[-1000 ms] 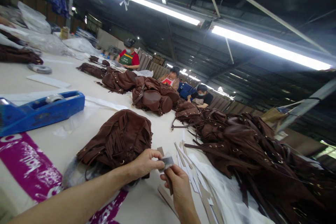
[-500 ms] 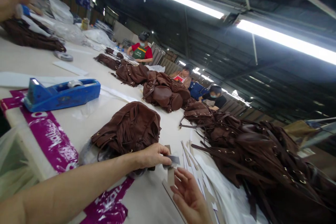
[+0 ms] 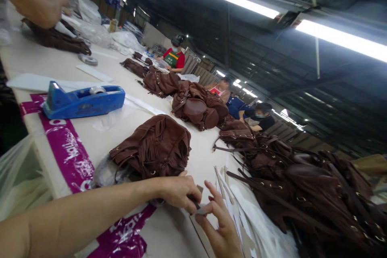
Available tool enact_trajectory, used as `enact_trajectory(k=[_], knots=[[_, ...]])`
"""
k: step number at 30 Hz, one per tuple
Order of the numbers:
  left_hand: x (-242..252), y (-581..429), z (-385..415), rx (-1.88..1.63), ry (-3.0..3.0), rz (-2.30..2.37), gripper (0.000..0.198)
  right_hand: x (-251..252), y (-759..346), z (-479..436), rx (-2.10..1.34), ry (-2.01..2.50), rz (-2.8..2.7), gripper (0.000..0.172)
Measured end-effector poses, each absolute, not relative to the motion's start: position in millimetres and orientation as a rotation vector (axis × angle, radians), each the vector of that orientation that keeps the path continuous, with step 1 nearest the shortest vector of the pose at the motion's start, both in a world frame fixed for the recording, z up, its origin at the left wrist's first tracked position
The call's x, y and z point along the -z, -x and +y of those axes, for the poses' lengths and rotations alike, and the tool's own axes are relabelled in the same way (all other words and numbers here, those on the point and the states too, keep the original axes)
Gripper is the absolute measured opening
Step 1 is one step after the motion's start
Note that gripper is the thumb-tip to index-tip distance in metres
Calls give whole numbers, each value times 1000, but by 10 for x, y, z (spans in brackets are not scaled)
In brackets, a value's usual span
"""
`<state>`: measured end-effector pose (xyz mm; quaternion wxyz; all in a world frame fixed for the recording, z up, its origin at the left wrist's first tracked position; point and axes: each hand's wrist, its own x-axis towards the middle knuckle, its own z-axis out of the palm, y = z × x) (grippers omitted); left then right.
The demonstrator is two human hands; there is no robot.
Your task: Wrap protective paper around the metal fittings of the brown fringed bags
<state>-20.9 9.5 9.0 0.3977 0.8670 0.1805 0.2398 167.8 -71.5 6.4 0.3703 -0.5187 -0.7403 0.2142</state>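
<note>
My left hand is closed round a small dark grey flat piece, most of it hidden by the fingers. Facing it, my right hand pinches a small pale grey strip between thumb and index finger, its other fingers raised. The two hands almost meet over the table. A bit of grey-brown card shows just behind the fingertips. Beyond my left wrist lies a brown fringed bag, close to the hand.
A blue tape dispenser stands at the left on the white table. Piled brown bags line the right side and back. Paper strips lie right of my hands. Co-workers are at the far side; another person's arm is at upper left.
My left hand has moved slightly down, tilting the dark grey piece. My right hand has closed from open fingers into a pinch on the pale strip. The view has shifted slightly left.
</note>
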Motion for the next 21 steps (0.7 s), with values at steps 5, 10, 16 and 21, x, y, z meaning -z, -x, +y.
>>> enact_trajectory(k=[5,10,16,21], knots=[[-28,199,66,-568,-2321,477,9,65,-1629,-694,-938,1235,-1643,14],[-8,185,52,-584,-2404,445,9,277,-1666,-734,-1225,1292,-1230,35],[-54,178,0,-600,-2445,440,16,222,-1598,-801,-1266,1288,-1122,24],[-28,158,-20,-613,-2466,489,15,209,-1568,-821,-1272,1345,-1020,32]])
